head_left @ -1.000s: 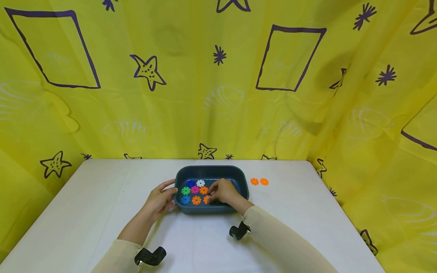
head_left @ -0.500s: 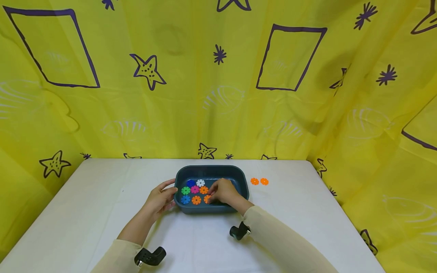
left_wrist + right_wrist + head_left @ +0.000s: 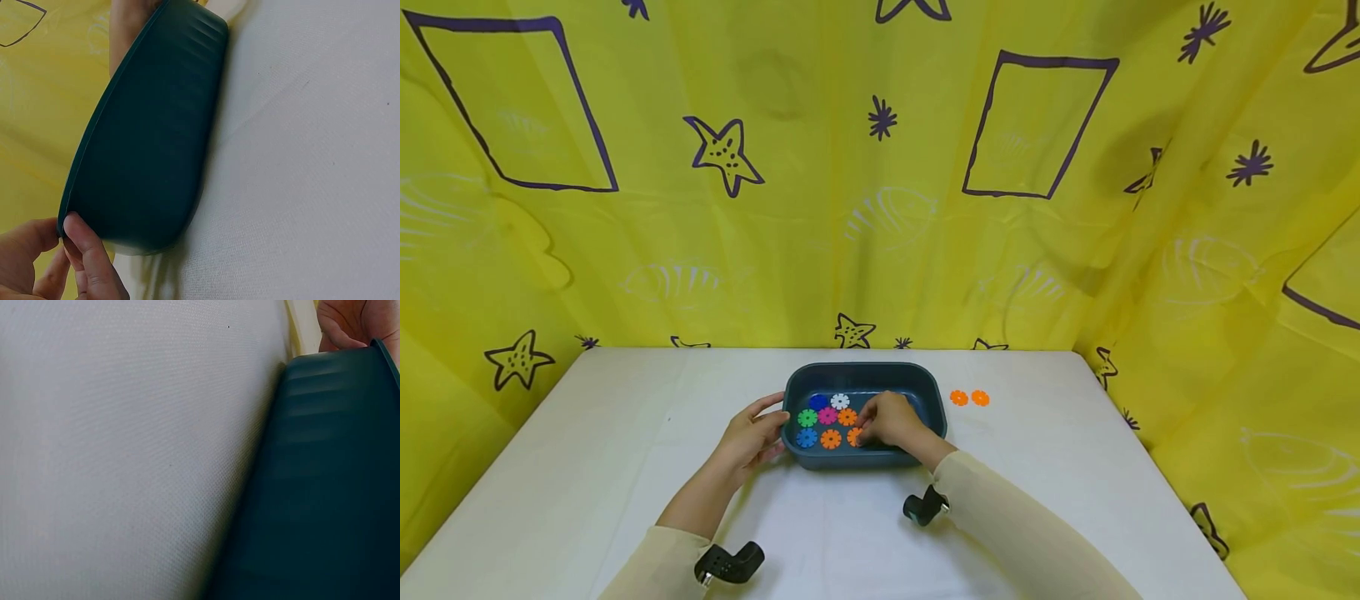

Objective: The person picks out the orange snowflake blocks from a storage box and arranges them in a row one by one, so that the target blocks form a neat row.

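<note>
A dark teal plastic tub (image 3: 867, 459) stands on the table. My left hand (image 3: 752, 435) grips its left end, thumb over the rim and fingers against the outside, as the left wrist view also shows. Inside the tub's left half lie notched plastic discs in rows: dark blue (image 3: 818, 402), white (image 3: 840, 402), green (image 3: 807, 418), pink (image 3: 827, 416), orange (image 3: 847, 417), blue (image 3: 807, 438) and another orange one (image 3: 831, 439). My right hand (image 3: 891, 419) reaches into the tub and pinches an orange disc (image 3: 853, 437) in the front row, partly hidden by the fingertips.
Two loose orange discs (image 3: 969, 398) lie side by side on the white tablecloth (image 3: 1037, 467), right of the tub. A yellow patterned curtain (image 3: 805, 250) hangs behind the table and along its sides.
Almost nothing differs. The orange disc under my right fingertips shifts very slightly, while both hands and the tub keep their places.
</note>
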The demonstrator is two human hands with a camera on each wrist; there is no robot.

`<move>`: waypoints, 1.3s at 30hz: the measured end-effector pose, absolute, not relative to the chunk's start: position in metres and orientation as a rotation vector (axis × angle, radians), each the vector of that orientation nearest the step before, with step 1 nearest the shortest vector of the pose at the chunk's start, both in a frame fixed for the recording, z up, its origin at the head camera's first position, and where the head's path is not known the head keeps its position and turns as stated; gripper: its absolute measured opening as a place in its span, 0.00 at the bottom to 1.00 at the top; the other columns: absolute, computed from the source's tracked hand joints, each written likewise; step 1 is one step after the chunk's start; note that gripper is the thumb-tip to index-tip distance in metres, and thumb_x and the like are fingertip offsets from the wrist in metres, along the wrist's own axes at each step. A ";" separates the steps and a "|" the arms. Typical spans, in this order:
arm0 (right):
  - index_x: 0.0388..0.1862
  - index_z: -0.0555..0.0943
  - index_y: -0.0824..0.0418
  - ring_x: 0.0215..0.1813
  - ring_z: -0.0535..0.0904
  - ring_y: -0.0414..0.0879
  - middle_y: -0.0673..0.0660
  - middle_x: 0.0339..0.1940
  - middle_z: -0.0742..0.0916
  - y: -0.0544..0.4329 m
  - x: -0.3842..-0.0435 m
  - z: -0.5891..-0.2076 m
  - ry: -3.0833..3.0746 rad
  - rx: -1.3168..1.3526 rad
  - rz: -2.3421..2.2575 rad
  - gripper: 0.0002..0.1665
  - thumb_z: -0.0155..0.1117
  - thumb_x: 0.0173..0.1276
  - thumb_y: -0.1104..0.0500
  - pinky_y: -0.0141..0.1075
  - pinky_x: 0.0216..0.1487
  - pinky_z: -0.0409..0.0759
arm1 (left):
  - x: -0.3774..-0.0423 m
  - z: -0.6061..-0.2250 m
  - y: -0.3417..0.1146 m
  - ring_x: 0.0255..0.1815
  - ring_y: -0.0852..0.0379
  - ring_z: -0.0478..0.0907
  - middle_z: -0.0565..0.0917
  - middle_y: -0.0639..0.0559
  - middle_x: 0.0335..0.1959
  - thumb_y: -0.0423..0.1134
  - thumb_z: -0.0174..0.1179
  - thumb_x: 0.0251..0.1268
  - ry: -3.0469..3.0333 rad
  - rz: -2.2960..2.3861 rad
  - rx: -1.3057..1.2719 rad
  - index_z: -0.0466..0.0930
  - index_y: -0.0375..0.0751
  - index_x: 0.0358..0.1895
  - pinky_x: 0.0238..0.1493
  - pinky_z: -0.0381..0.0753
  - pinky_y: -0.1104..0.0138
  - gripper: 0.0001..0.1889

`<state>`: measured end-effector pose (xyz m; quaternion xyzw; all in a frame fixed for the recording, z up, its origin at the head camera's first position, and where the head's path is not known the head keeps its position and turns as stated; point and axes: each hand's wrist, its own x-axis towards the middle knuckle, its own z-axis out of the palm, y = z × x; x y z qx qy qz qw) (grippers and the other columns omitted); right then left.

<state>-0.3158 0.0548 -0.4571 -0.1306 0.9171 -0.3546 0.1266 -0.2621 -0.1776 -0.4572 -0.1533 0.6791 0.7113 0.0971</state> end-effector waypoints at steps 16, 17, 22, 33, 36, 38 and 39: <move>0.26 0.85 0.61 0.26 0.72 0.42 0.50 0.20 0.82 0.051 -0.319 -0.453 2.671 -0.376 -0.974 0.11 0.81 0.47 0.65 0.31 0.32 0.72 | -0.262 -0.455 -0.178 0.31 0.64 0.78 0.82 0.50 0.42 0.36 0.55 0.72 1.968 2.129 -0.456 0.66 0.43 0.71 0.31 0.81 0.73 0.25; 0.26 0.85 0.61 0.26 0.72 0.42 0.50 0.20 0.81 0.051 -0.319 -0.453 2.671 -0.384 -0.974 0.11 0.81 0.47 0.66 0.31 0.32 0.72 | -0.262 -0.455 -0.178 0.31 0.64 0.78 0.82 0.50 0.42 0.36 0.55 0.72 1.969 2.128 -0.457 0.66 0.43 0.71 0.31 0.81 0.73 0.25; 0.26 0.83 0.62 0.26 0.72 0.42 0.51 0.20 0.81 0.052 -0.319 -0.453 2.659 -0.413 -0.972 0.11 0.80 0.48 0.66 0.31 0.32 0.72 | -0.262 -0.455 -0.178 0.30 0.64 0.77 0.82 0.50 0.41 0.36 0.55 0.72 1.972 2.129 -0.455 0.66 0.43 0.71 0.30 0.80 0.73 0.25; 0.26 0.83 0.61 0.27 0.73 0.42 0.51 0.23 0.82 0.054 -0.324 -0.453 2.610 -0.384 -0.991 0.11 0.80 0.49 0.66 0.29 0.31 0.73 | -0.262 -0.455 -0.179 0.30 0.64 0.78 0.82 0.51 0.41 0.36 0.55 0.72 1.965 2.137 -0.434 0.65 0.42 0.71 0.31 0.81 0.73 0.25; 0.26 0.84 0.62 0.26 0.73 0.42 0.51 0.22 0.83 0.056 -0.325 -0.452 2.592 -0.385 -1.012 0.09 0.79 0.50 0.67 0.29 0.30 0.72 | -0.262 -0.455 -0.179 0.30 0.65 0.78 0.82 0.51 0.40 0.35 0.55 0.72 1.963 2.140 -0.439 0.66 0.42 0.71 0.31 0.81 0.73 0.25; 0.27 0.84 0.62 0.26 0.72 0.42 0.51 0.22 0.82 0.056 -0.325 -0.451 2.576 -0.380 -1.024 0.09 0.78 0.51 0.67 0.29 0.29 0.72 | -0.262 -0.455 -0.179 0.30 0.65 0.77 0.82 0.51 0.40 0.36 0.55 0.72 1.964 2.137 -0.443 0.66 0.42 0.71 0.30 0.81 0.73 0.25; 0.27 0.84 0.62 0.26 0.72 0.42 0.51 0.22 0.82 0.057 -0.325 -0.451 2.570 -0.375 -1.027 0.08 0.78 0.51 0.67 0.29 0.29 0.73 | -0.262 -0.455 -0.179 0.30 0.65 0.77 0.82 0.51 0.40 0.36 0.55 0.72 1.963 2.137 -0.444 0.66 0.42 0.71 0.30 0.81 0.73 0.25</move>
